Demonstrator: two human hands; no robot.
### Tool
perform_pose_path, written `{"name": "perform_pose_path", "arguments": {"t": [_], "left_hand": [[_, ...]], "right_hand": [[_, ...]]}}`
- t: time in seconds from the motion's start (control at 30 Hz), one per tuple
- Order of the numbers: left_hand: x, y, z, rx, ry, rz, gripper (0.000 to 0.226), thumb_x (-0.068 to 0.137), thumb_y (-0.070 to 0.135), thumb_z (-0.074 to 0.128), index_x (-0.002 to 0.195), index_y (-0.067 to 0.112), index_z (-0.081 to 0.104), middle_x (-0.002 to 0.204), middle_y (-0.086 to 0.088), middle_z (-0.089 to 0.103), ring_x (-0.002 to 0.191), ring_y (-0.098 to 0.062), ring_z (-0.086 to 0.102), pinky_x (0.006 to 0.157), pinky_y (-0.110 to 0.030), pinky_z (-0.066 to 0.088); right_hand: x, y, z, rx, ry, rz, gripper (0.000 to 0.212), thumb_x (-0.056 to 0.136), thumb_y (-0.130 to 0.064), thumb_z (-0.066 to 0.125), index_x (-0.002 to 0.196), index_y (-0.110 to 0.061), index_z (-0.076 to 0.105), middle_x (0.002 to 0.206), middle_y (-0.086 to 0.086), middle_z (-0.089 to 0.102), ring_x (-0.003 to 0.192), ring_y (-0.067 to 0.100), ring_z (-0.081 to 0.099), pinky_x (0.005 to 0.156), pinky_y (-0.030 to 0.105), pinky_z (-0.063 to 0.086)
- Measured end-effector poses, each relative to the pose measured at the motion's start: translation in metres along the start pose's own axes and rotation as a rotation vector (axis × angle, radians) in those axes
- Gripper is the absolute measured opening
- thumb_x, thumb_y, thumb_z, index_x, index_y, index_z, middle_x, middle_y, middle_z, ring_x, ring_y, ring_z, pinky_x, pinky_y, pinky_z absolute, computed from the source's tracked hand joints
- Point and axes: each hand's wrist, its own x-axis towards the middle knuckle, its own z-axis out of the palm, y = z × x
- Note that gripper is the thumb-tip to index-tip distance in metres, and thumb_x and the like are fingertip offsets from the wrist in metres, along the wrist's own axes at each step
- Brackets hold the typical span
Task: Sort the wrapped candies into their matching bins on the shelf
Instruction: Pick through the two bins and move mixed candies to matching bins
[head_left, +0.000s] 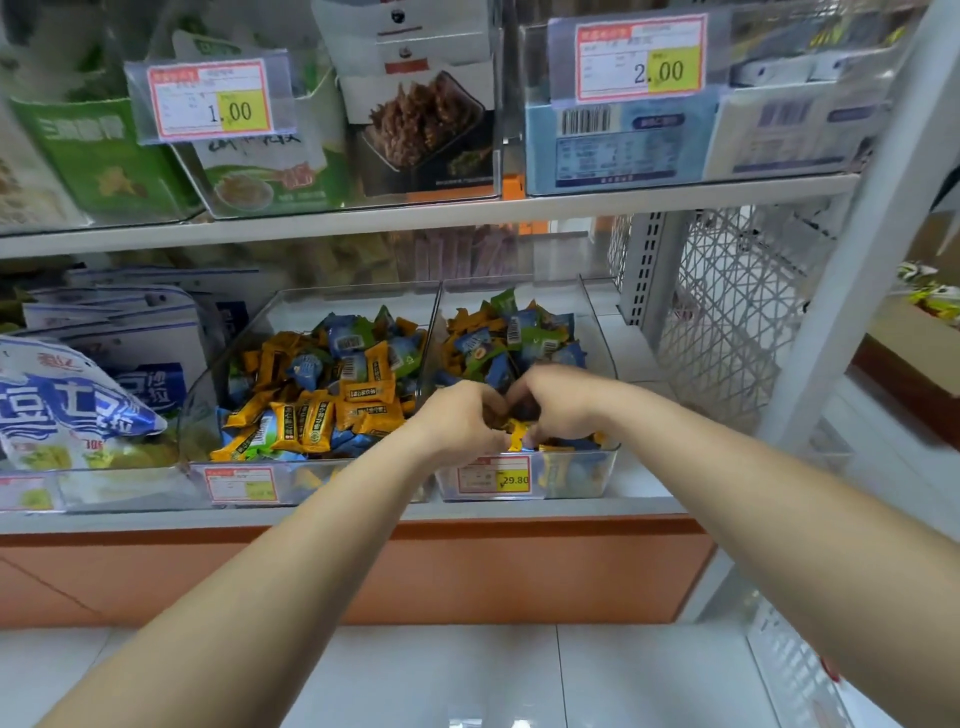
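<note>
Left hand (461, 422) and right hand (558, 404), fingers curled, meet at the right bin's (584, 474) near end, gripping yellow candies (517, 434).

Orange, blue, green wrapped candies (358, 395) mixed in two clear bins (228, 358) (side by side) on shelf (519, 512).

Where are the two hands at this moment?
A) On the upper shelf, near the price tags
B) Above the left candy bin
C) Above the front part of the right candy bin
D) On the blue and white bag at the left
C: the left hand and the right hand meet above the front of the right bin, with a yellow candy showing between them.
</note>
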Motion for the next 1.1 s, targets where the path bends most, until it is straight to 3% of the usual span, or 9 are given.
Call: {"name": "perform_pose_path", "arguments": {"t": [0.17, 0.27, 0.43, 0.5, 0.63, 0.83, 0.97, 1.03, 1.1], "left_hand": [[-0.016, -0.007, 0.010, -0.021, 0.115, 0.111, 0.034, 0.093, 0.024, 0.064, 0.128, 0.022, 0.064, 0.121, 0.004, 0.068, 0.104, -0.008, 0.061, 0.083, -0.016, 0.045], [-0.023, -0.011, 0.010, 0.074, 0.139, 0.167, 0.033, 0.098, 0.025, 0.057, 0.130, 0.021, 0.061, 0.127, 0.004, 0.065, 0.113, -0.009, 0.058, 0.089, -0.017, 0.041], [-0.027, -0.015, -0.010, 0.177, -0.001, 0.275, 0.041, 0.099, 0.027, 0.059, 0.140, 0.022, 0.055, 0.139, 0.003, 0.059, 0.126, -0.011, 0.053, 0.100, -0.024, 0.044], [-0.028, -0.018, -0.015, 0.200, -0.059, 0.326, 0.045, 0.098, 0.024, 0.061, 0.142, 0.027, 0.052, 0.139, 0.008, 0.058, 0.126, -0.009, 0.053, 0.097, -0.022, 0.044], [-0.027, -0.023, -0.016, 0.184, 0.006, 0.333, 0.043, 0.092, 0.018, 0.068, 0.132, 0.032, 0.059, 0.126, 0.010, 0.065, 0.113, -0.008, 0.059, 0.086, -0.018, 0.046], [-0.028, -0.022, -0.022, -0.069, 0.289, 0.320, 0.042, 0.082, 0.030, 0.079, 0.121, 0.035, 0.064, 0.102, 0.025, 0.061, 0.095, 0.009, 0.057, 0.081, -0.003, 0.045], [-0.028, -0.027, -0.042, -0.373, 0.448, 0.193, 0.038, 0.084, 0.035, 0.076, 0.119, 0.031, 0.061, 0.105, 0.013, 0.067, 0.098, -0.002, 0.064, 0.081, -0.023, 0.055], [-0.029, -0.035, -0.054, -0.513, 0.472, 0.106, 0.036, 0.086, 0.036, 0.074, 0.118, 0.030, 0.059, 0.106, 0.003, 0.068, 0.097, -0.013, 0.067, 0.074, -0.035, 0.061], [-0.032, -0.051, -0.065, -0.540, 0.500, 0.048, 0.034, 0.086, 0.038, 0.074, 0.115, 0.030, 0.058, 0.107, 0.000, 0.068, 0.094, -0.015, 0.069, 0.065, -0.033, 0.062]], "right_hand": [[0.003, 0.010, -0.001, 0.062, 0.016, -0.042, 0.029, 0.087, -0.026, 0.073, 0.116, -0.023, 0.068, 0.107, -0.004, 0.067, 0.098, 0.018, 0.062, 0.084, 0.036, 0.053], [0.006, 0.010, 0.001, 0.043, -0.035, -0.087, 0.044, 0.091, -0.025, 0.068, 0.133, -0.023, 0.059, 0.124, -0.002, 0.064, 0.109, 0.017, 0.058, 0.092, 0.036, 0.050], [0.012, 0.009, -0.002, -0.065, -0.188, -0.035, 0.054, 0.095, -0.030, 0.062, 0.146, -0.028, 0.045, 0.141, -0.001, 0.052, 0.122, 0.021, 0.051, 0.096, 0.034, 0.045], [0.013, 0.009, -0.003, -0.083, -0.180, -0.033, 0.049, 0.093, -0.031, 0.065, 0.139, -0.029, 0.052, 0.133, -0.003, 0.056, 0.114, 0.019, 0.054, 0.086, 0.030, 0.044], [0.015, 0.016, -0.005, -0.046, -0.018, -0.063, 0.026, 0.086, -0.034, 0.072, 0.112, -0.029, 0.066, 0.089, -0.016, 0.053, 0.081, 0.008, 0.052, 0.063, 0.023, 0.038], [0.003, 0.015, -0.011, 0.033, 0.255, -0.086, 0.020, 0.084, -0.038, 0.075, 0.099, -0.030, 0.065, 0.092, -0.012, 0.047, 0.086, 0.012, 0.051, 0.072, 0.029, 0.044], [-0.011, 0.014, -0.029, 0.207, 0.434, -0.052, 0.017, 0.085, -0.039, 0.073, 0.096, -0.030, 0.063, 0.104, -0.008, 0.060, 0.091, 0.013, 0.060, 0.075, 0.028, 0.048], [-0.016, 0.007, -0.035, 0.432, 0.503, -0.049, 0.013, 0.087, -0.038, 0.072, 0.094, -0.032, 0.062, 0.100, -0.009, 0.066, 0.079, 0.013, 0.068, 0.063, 0.026, 0.056], [-0.011, -0.011, -0.038, 0.644, 0.598, -0.083, 0.012, 0.087, -0.036, 0.072, 0.092, -0.032, 0.062, 0.090, -0.008, 0.070, 0.072, 0.012, 0.070, 0.055, 0.028, 0.058]]}}
